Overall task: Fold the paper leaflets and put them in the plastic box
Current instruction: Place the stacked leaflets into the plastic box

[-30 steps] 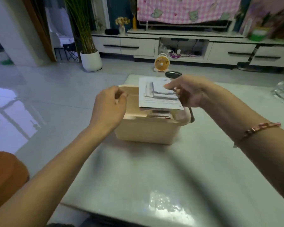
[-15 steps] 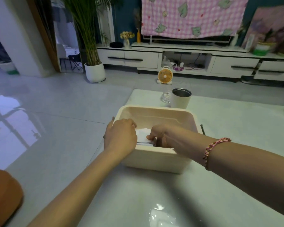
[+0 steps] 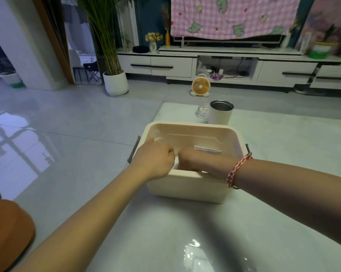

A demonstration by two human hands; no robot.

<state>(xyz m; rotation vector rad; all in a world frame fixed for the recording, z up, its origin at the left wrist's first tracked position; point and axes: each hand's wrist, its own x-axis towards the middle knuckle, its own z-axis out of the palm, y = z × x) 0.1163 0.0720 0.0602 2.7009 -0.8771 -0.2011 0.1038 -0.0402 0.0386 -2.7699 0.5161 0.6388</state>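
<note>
Placing step, I'd judge: both hands are down in the beige plastic box on the counter. The folded leaflet is inside, its white edge showing just beyond the right hand. Left hand is curled at the near-left corner. Fingertips are hidden, so neither hand's grip can be told. Next probably calls for letting go and lifting clear of the rim. No legible writing anywhere.

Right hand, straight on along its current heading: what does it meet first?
Probably the left hand: the right hand reaches leftward inside the plastic box, nearly against it. Depth is unclear; it might pass lower, onto the leaflet.
</note>
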